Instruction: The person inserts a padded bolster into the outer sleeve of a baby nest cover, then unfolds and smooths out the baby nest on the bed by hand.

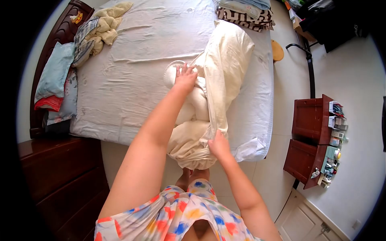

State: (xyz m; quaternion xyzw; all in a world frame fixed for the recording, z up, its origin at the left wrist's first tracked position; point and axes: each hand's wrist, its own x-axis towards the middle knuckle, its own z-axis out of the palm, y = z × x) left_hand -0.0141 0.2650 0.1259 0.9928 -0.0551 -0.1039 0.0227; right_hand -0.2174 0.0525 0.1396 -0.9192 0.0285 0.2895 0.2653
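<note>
A cream duvet cover [229, 60] lies in a long bunched heap near the right side of the bed, and its lower end hangs over the near edge. A thick white quilt [197, 102] shows through the cover's open side. My left hand [186, 78] rests on the upper end of the quilt, fingers spread, beside a rounded, piped corner. Lower down, my right hand [219, 144] is closed around the edge of the cover, its fingertips partly hidden by the cloth.
The bed [132, 88] has a wrinkled pale sheet. Pillows [54, 74] and a crumpled yellow blanket [106, 26] lie by the dark headboard. Folded bedding [245, 14] is stacked at the far right. A dark dresser [64, 176] stands left, red-brown cabinets [311, 120] right, a round stool [277, 51] beyond.
</note>
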